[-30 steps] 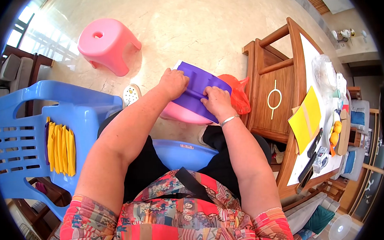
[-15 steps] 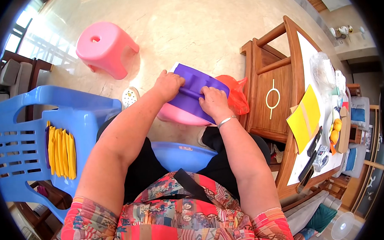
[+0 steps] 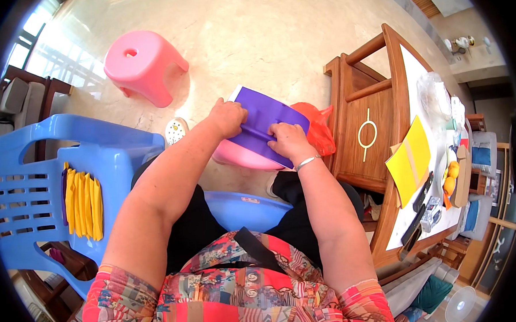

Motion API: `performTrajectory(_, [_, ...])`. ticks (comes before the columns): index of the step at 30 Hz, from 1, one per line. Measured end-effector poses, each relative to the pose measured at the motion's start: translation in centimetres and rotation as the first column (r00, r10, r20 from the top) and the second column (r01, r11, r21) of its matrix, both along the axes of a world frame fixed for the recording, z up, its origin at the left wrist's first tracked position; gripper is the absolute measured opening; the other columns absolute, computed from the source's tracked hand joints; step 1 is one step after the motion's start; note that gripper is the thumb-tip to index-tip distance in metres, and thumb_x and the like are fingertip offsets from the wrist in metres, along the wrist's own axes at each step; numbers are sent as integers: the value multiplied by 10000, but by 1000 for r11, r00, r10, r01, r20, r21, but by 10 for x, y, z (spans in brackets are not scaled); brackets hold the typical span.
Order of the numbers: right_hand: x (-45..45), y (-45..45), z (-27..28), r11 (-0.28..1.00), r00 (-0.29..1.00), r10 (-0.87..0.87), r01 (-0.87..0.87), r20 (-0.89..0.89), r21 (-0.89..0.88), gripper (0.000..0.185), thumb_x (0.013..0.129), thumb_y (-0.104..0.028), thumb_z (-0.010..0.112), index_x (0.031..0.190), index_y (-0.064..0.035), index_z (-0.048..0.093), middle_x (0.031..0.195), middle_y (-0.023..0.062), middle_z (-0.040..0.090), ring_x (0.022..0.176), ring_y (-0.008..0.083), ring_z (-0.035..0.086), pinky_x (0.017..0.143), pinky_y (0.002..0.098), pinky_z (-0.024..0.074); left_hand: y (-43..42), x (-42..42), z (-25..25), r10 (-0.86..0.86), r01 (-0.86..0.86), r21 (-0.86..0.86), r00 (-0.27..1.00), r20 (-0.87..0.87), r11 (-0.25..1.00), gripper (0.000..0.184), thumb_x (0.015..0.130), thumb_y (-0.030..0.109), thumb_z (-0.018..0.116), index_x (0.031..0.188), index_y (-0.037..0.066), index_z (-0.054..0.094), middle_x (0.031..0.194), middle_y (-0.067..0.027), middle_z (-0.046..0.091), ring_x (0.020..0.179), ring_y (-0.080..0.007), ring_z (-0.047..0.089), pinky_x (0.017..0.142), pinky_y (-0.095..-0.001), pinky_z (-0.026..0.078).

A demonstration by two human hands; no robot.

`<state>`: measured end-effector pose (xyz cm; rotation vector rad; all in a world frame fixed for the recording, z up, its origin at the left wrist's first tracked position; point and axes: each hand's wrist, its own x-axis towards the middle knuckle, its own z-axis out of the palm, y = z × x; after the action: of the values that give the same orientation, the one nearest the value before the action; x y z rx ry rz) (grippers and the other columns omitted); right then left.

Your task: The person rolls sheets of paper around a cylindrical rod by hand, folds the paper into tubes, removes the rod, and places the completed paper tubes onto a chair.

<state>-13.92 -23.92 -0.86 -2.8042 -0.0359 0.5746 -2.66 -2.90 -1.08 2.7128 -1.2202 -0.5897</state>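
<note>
A purple sheet (image 3: 264, 112) with a white edge at its upper left lies over a pink stool (image 3: 243, 155) in front of me. My left hand (image 3: 228, 116) presses on its left side with the fingers curled on a crease. On the right part of the sheet rests my right hand (image 3: 289, 139), its fingers bent and drawn together against the surface. Whether either hand pinches the sheet is hard to make out. Beside the sheet is a red plastic bag (image 3: 317, 124).
Folded yellow pieces (image 3: 84, 204) sit on a blue chair (image 3: 112, 184) at left. Another pink stool (image 3: 138, 60) stands beyond. At right, a wooden table (image 3: 395, 103) holds a yellow sheet (image 3: 409, 163), oranges (image 3: 451, 172) and plastic bags. A blue stool (image 3: 246, 210) is beneath me.
The view has shifted slightly. Both hands remain on the purple sheet, with the right fingers a little more bent and drawn together than before.
</note>
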Motion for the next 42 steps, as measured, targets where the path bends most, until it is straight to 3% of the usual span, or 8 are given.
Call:
performTrajectory(9, [5, -1, 8, 995, 997, -48, 53, -55, 82, 285, 823, -256, 759, 1062, -105, 721, 1048, 124, 743, 1059, 326, 696, 911, 455, 531, -3, 2, 16, 7, 2, 90, 995, -101, 996, 271, 793, 232, 796, 1058, 201, 746, 1079, -17, 738, 1113, -221, 679, 1058, -500, 420])
performTrajectory(21, [0, 11, 2, 1000, 974, -11, 8, 228, 12, 209, 846, -204, 726, 1044, -141, 702, 1048, 102, 697, 1041, 308, 678, 913, 463, 498, -2, 1, 3, 2, -3, 15, 999, 52, 1000, 193, 868, 316, 739, 1019, 198, 765, 1017, -59, 701, 1089, -248, 669, 1032, -492, 421])
performTrajectory(27, [-5, 13, -8, 1000, 961, -19, 24, 277, -13, 282, 812, -228, 798, 1062, -160, 685, 1011, 93, 699, 1012, 295, 688, 882, 482, 504, -1, -1, 5, 41, -39, -55, 999, 32, 998, 225, 846, 262, 770, 1054, 194, 717, 1019, -49, 703, 1102, -250, 668, 1056, -498, 406])
performTrajectory(30, [-4, 11, -8, 1000, 962, -4, 7, 274, -9, 283, 813, -229, 793, 1065, -147, 694, 1008, 103, 713, 1011, 304, 695, 874, 475, 510, -1, 1, 5, -5, 5, -2, 1000, 18, 1000, 263, 816, 240, 796, 1052, 189, 691, 1019, -40, 705, 1111, -246, 666, 1069, -503, 398])
performTrajectory(33, [4, 5, 5, 993, 993, -50, 38, 106, 114, 292, 819, -210, 771, 1086, -106, 718, 1050, 142, 737, 1029, 348, 699, 897, 472, 527, -1, 2, -6, 13, -8, -58, 997, 81, 998, 277, 793, 232, 807, 1036, 179, 684, 1026, -37, 720, 1097, -254, 673, 1086, -481, 389])
performTrajectory(38, [19, -21, 33, 865, 963, -137, 230, -231, 446, 345, 881, -209, 709, 1178, -36, 729, 1052, 137, 758, 989, 263, 716, 902, 364, 551, 7, 21, 27, 24, -79, -158, 947, -321, 984, 289, 835, 197, 763, 1110, 130, 700, 1049, -75, 741, 1028, -258, 698, 967, -405, 501])
performTrajectory(40, [20, -30, 44, 732, 933, -133, 319, -333, 602, 357, 926, -221, 680, 1214, -13, 720, 1057, 81, 750, 960, 153, 684, 888, 292, 538, 11, 32, 33, 7, -116, -193, 873, -488, 974, 291, 871, 202, 743, 1143, 108, 703, 1045, -75, 740, 990, -227, 694, 899, -369, 530])
performTrajectory(42, [19, -37, 57, 691, 926, -119, 336, -358, 640, 338, 932, -203, 671, 1206, -11, 722, 1075, 74, 747, 954, 151, 684, 886, 294, 542, 14, 39, 39, -36, -140, -221, 766, -642, 965, 297, 905, 216, 729, 1172, 88, 704, 1033, -64, 731, 956, -183, 677, 837, -338, 542])
